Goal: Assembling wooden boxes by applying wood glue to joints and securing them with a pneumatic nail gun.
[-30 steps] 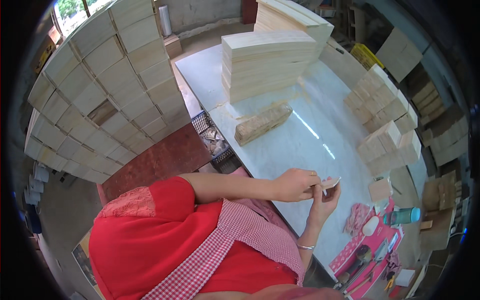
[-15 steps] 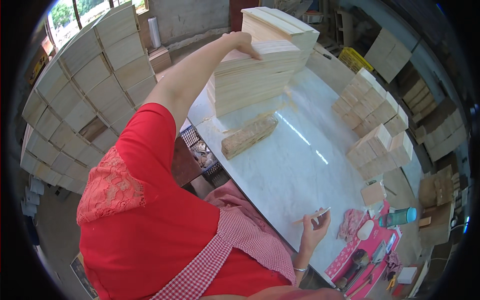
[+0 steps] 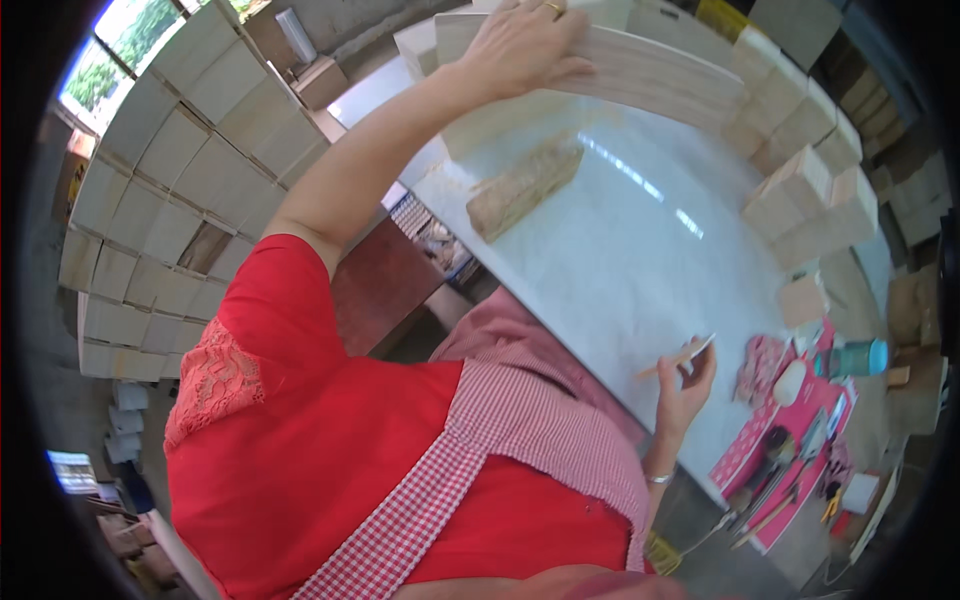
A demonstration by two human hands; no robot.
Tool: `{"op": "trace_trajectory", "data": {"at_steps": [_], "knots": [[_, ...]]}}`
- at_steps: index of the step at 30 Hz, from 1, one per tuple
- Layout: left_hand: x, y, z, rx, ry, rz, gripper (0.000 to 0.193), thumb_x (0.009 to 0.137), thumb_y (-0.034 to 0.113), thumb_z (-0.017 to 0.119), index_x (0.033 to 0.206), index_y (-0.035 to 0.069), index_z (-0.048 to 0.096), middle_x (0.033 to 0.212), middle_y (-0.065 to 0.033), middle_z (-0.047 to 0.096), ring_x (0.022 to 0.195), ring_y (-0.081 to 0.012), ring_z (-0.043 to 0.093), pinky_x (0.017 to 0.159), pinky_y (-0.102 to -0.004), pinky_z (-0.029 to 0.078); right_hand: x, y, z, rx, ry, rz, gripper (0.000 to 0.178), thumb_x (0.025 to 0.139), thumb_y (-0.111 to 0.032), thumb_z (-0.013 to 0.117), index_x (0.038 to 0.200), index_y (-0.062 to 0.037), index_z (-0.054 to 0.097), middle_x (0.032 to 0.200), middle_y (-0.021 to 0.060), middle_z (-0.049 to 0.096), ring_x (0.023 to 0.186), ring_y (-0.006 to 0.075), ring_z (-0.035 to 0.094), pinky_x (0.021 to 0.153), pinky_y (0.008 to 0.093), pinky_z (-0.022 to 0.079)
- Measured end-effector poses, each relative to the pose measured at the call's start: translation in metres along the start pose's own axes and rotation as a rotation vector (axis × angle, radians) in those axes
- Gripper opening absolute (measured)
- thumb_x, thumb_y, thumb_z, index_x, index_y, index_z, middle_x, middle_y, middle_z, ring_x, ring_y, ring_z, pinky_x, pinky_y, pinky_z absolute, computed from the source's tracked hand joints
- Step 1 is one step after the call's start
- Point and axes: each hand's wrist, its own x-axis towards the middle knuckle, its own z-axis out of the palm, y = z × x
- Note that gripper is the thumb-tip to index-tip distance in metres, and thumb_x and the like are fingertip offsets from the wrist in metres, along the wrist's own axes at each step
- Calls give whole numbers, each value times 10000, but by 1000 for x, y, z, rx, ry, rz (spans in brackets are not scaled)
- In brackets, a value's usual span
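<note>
My left hand (image 3: 528, 48) is stretched to the far side of the table and grips the upper edge of a long pale wooden board (image 3: 665, 80). The board stands on edge, slanting off to the right in front of the other wood. My right hand (image 3: 685, 388) is raised over the near right of the table, pinching a thin pale stick-like tool (image 3: 676, 359) with a whitish tip; its exact kind is unclear. Between the hands a rough, worn wooden block (image 3: 527, 188) lies on the shiny white tabletop (image 3: 610, 265).
Small wooden blocks (image 3: 800, 195) are stacked at the table's right. Near them lie a pink mat (image 3: 735, 455) with brushes and tools, a crumpled cloth (image 3: 765, 368) and a teal bottle (image 3: 852, 358). A tall stack of wooden boxes (image 3: 165, 190) rises on the left.
My left hand has taken a board off the stack and swung it rightward. My right hand still holds the thin tool. The whole view has shifted.
</note>
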Motion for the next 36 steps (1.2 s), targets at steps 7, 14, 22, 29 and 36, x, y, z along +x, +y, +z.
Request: {"op": "trace_trajectory", "data": {"at_steps": [7,14,22,29,36], "knots": [[-103,46,35,32,-116,385,408,829,354,679,1150,111,610,1185,-77,595,1140,-250,546,956,-395,422,-7,-4,-9,16,39,39,859,742,-96,811,1451,7,337,1402,176,480,1281,257,481,986,373,440],[-150,48,41,-142,-299,462,535,787,396,718,1211,98,588,1262,-68,572,1244,-244,485,1045,-440,374,-11,3,-12,57,-5,42,880,732,-71,806,1458,4,315,1445,174,435,1320,258,443,1025,388,423],[-125,141,68,-308,-342,624,809,709,494,758,1361,103,481,1394,-99,483,1311,-296,436,1098,-469,335,-13,-11,-5,19,-95,81,907,687,-18,804,1454,-12,321,1474,161,405,1362,282,406,1051,404,435],[-96,176,111,-375,-667,651,874,645,504,808,1345,88,491,1298,-137,503,1206,-306,491,1019,-460,377,-12,-13,-2,52,-114,47,919,668,-9,809,1454,-40,333,1473,140,406,1369,285,403,1058,419,450],[-90,177,87,-562,-584,530,863,586,460,836,1293,74,524,1193,-161,534,1097,-330,522,928,-442,410,-6,-13,7,63,-113,29,907,660,-9,810,1444,-64,358,1447,125,432,1357,277,420,1056,422,459]]}}
